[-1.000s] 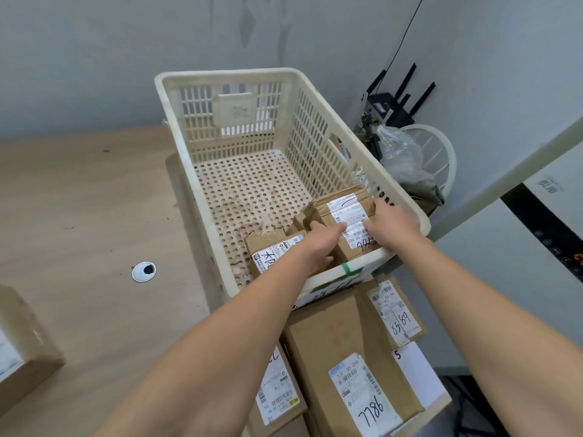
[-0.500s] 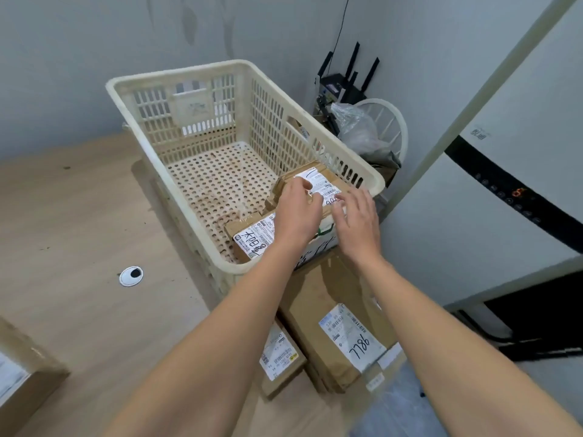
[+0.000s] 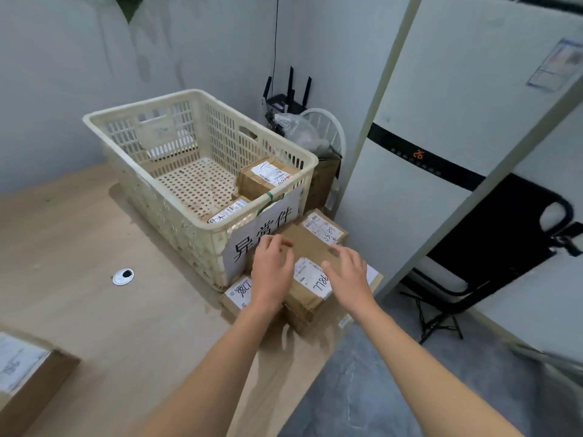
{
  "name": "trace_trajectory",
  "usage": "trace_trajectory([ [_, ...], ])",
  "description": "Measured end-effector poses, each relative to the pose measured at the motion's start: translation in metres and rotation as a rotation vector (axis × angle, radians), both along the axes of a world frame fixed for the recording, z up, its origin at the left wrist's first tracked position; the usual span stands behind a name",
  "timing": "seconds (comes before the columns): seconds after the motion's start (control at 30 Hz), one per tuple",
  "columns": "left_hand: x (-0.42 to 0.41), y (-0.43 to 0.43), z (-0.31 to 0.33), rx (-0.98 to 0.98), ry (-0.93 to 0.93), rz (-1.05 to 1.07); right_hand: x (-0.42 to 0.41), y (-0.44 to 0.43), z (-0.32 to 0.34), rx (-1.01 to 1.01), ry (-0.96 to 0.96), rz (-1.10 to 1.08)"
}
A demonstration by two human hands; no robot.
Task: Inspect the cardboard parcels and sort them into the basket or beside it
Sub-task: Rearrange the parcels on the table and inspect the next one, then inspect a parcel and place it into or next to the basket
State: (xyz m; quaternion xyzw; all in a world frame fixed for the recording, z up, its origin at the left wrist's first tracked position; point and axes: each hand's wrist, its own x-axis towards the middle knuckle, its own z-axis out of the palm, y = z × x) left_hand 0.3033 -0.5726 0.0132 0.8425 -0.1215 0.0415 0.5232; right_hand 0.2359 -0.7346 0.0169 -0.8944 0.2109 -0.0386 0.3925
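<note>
A cream plastic basket (image 3: 138,159) with a handwritten paper sign (image 3: 268,222) stands on the wooden table. Inside its near right corner lie two labelled cardboard parcels, one higher (image 3: 265,178) and one lower (image 3: 225,212). Beside the basket, at the table's corner, a stack of parcels sits: a large one marked 7786 (image 3: 310,279), a small one (image 3: 325,228) behind it, and a flat one (image 3: 236,293) at the left. My left hand (image 3: 273,272) and my right hand (image 3: 348,275) hover over the large parcel with fingers spread and relaxed, holding nothing.
Another labelled box (image 3: 22,373) sits at the table's near left edge. A round cable grommet (image 3: 123,276) is set into the tabletop. Right of the table stand a white appliance (image 3: 441,137), a router, a bagged item and a folding stand on the grey floor.
Both hands have left the parcels inside the basket and drawn back over the rim to the stack beside it. The view has pulled back and turned right.
</note>
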Motion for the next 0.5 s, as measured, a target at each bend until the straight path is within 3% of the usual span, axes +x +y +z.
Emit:
trace_trajectory([
  [0.23, -0.13, 0.066, -0.014, 0.022, 0.124, 0.009, -0.096, 0.038, 0.0, 0.111, 0.078, -0.047],
  [0.5, -0.205, 0.136, -0.031, 0.073, 0.29, 0.04, -0.151, 0.124, -0.021, 0.14, 0.174, 0.07],
])
